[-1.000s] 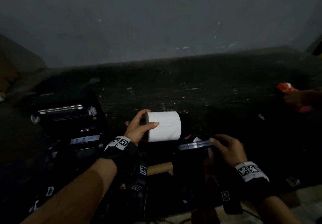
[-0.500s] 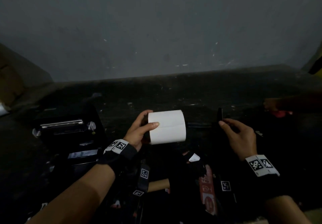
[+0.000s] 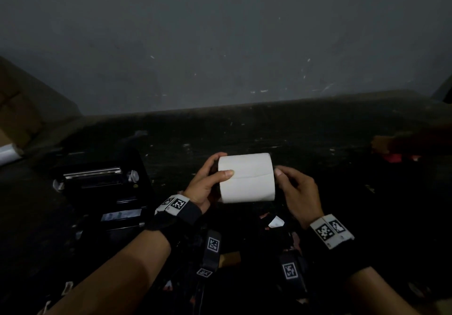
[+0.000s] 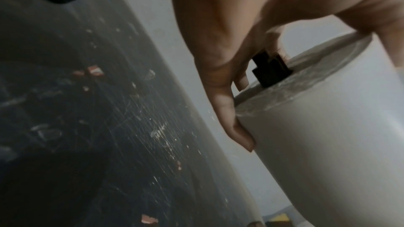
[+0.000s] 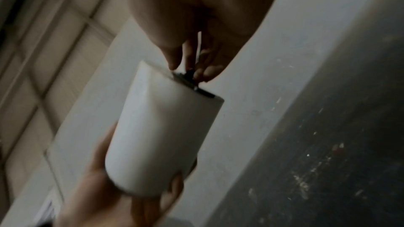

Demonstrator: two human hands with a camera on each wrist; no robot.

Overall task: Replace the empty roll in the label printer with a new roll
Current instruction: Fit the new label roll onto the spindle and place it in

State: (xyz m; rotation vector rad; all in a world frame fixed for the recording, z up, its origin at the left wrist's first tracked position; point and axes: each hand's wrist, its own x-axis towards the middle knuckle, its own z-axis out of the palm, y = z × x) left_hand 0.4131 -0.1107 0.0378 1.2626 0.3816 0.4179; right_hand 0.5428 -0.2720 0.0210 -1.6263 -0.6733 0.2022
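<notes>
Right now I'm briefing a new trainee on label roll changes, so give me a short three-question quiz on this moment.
1. True or false: the white label roll lies on the table.
2. Which hand wraps round the roll's body? A) left hand B) right hand C) neither
3. Fill in: the black label printer sits to the ____ of the roll in the head view.

Key
1. False: it is held in the air between both hands.
2. A: the left hand grips the roll, thumb across its front; the right hand works at the roll's right end, where a dark spindle piece shows at the core.
3. left
</notes>
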